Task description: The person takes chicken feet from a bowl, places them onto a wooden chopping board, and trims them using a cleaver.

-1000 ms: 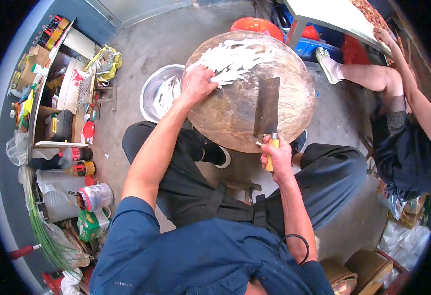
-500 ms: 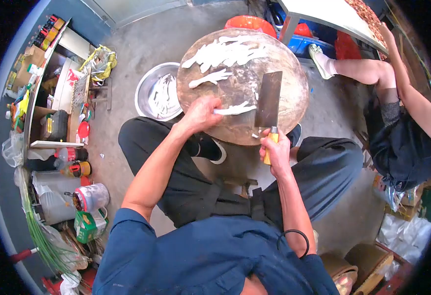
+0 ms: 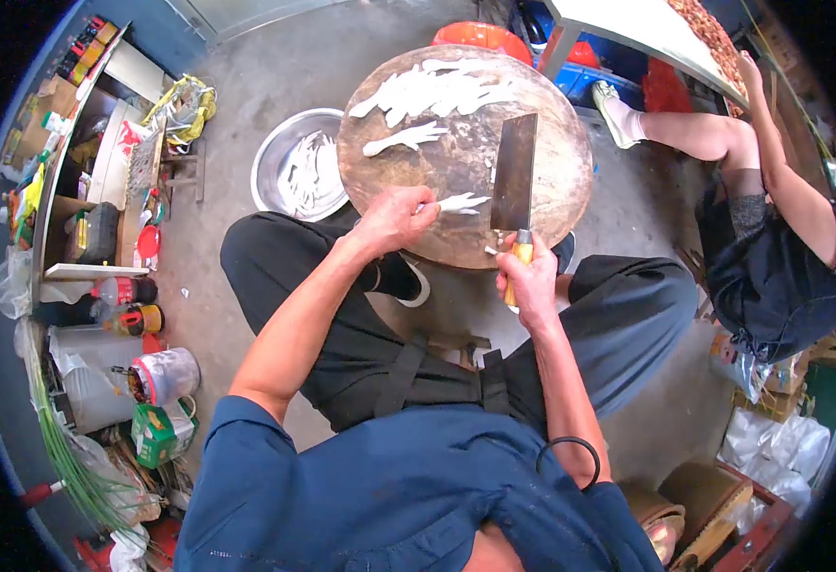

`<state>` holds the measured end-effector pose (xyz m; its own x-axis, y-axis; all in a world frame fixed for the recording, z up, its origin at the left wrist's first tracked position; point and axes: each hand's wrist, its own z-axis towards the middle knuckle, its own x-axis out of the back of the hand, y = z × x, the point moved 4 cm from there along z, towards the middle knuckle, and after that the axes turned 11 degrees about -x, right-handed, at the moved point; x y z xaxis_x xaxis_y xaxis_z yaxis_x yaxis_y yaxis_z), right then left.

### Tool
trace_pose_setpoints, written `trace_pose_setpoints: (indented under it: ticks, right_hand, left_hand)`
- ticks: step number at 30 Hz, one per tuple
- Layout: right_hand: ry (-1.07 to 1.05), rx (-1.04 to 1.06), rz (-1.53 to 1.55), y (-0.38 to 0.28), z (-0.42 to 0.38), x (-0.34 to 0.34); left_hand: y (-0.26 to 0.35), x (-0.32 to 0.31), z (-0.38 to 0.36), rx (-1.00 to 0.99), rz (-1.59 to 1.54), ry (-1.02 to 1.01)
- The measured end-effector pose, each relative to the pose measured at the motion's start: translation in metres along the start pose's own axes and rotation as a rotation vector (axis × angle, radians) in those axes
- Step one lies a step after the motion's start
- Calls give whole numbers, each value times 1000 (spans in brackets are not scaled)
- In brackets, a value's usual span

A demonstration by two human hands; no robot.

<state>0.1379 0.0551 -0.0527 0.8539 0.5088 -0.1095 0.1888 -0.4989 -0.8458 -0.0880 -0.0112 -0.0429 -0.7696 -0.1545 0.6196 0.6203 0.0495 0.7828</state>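
Observation:
My left hand (image 3: 399,219) is closed around the leg end of a white chicken foot (image 3: 461,203), with the toes pointing right. In my right hand (image 3: 530,275) is the yellow handle of a cleaver (image 3: 514,172). Its broad dark blade is just right of the toes, over the round wooden chopping block (image 3: 561,162). Another single chicken foot (image 3: 404,139) lies farther back on the block, and beyond it spreads a pile of chicken feet (image 3: 437,92). Small white scraps lie near the blade.
Left of the block, a metal basin (image 3: 260,172) holds more white pieces. A cluttered shelf (image 3: 80,271) lines the left wall. Another person's leg (image 3: 690,138) and arm are at the right, by a white table (image 3: 618,29). An orange tub (image 3: 483,38) stands behind the block.
My left hand has shifted slightly right over the held foot, so less of it shows. The cleaver has moved and turned a little. The whole view has shifted slightly.

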Motion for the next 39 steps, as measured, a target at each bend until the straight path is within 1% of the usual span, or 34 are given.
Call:
trace_pose_setpoints:
  ticks: [2, 3, 5, 9, 11, 15, 17, 20, 24, 27, 28, 30, 32, 34, 35, 36, 37, 38, 39]
  right_hand:
    - [9, 53, -41, -3, 0, -1]
    - [8, 50, -44, -3, 1, -2]
    - [28, 60, -55, -3, 2, -4]
    - [36, 72, -86, -10, 4, -13]
    - [31, 82, -111, -13, 5, -19]
    - [48, 137, -236, -21, 13, -29]
    - [69, 167, -408, -16, 26, -30]
    - [110, 132, -446, -23, 23, -34]
    - [59, 71, -363, -33, 16, -32]
    - [34, 220, -161, -49, 13, -30]
    - [73, 273, -224, -58, 10, -30]
    - [118, 286, -216, -70, 5, -34]
    - [167, 258, -445, -35, 28, -30]
    - [202, 228, -658, -23, 41, -32]
    - [165, 208, -611, -18, 43, -25]
    - [128, 180, -562, -20, 36, -28]
    - [147, 218, -632, -14, 43, -25]
    - [148, 219, -631, -15, 44, -23]
    - [119, 108, -556, -22, 39, -24]
  left_hand:
    - [-1, 2, 0, 33, 193, 9]
    - [-3, 4, 0, 36, 190, 10]
    - [-4, 11, 2, -20, 342, -11]
    - [0, 15, 3, 0, 387, -83]
    - [-1, 14, 8, -50, 472, -112]
    - [4, 15, 22, -111, 492, -125]
    - [5, 15, 24, -171, 494, -121]
    - [0, 15, 21, -162, 476, -117]
    - [-4, 11, 19, -217, 462, -43]
    - [-4, 11, 19, -175, 463, -66]
    - [-4, 11, 19, -158, 466, -76]
    - [-2, 11, 19, -136, 468, -88]
    - [0, 11, 20, -103, 458, -100]
    - [-2, 11, 19, -147, 461, -84]
    - [-4, 11, 18, -185, 463, -67]
    - [-5, 11, 15, -180, 461, -69]
    - [-6, 11, 15, -169, 461, -81]
    - [-7, 12, 16, -158, 459, -93]
    - [-6, 14, 16, -158, 459, -92]
